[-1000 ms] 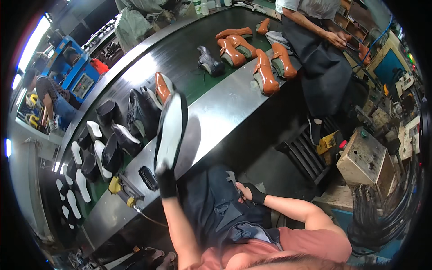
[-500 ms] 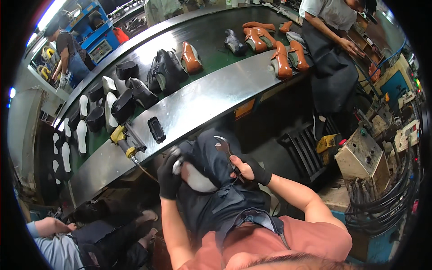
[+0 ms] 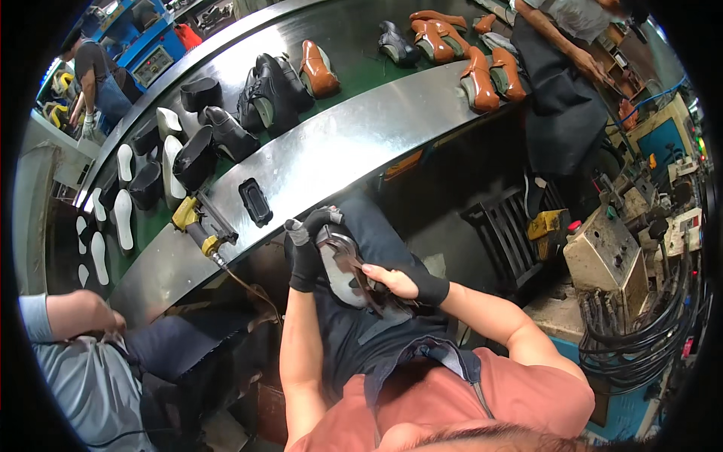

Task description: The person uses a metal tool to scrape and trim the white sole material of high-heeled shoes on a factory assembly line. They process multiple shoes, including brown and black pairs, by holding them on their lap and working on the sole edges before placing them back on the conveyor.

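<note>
My left hand (image 3: 303, 252), in a dark glove with pale fingertips, grips a dark shoe (image 3: 338, 279) on my lap. The shoe lies with its light grey underside facing up. Pincers with a curved metal head (image 3: 349, 255) rest across that underside, their jaws near my left hand. Wrapped round the pincers' handles is my right hand (image 3: 407, 284), dark-gloved with a bare thumb lying along the tool. My fingers hide part of the handles, and the shoe's upper is mostly turned away from view.
A yellow staple gun (image 3: 202, 232) on a hose and a black tray (image 3: 255, 202) lie on the metal bench edge (image 3: 309, 169). Beyond are black shoes (image 3: 275, 90), brown shoes (image 3: 479, 81) and white insoles (image 3: 123, 218). Co-workers sit at left and stand at right; a control box (image 3: 602, 245) is at right.
The pincers have moved left from beside the shoe onto its underside. My left hand has shifted round the shoe's end, and the shoe is turned more upright. The seated person at left has leaned.
</note>
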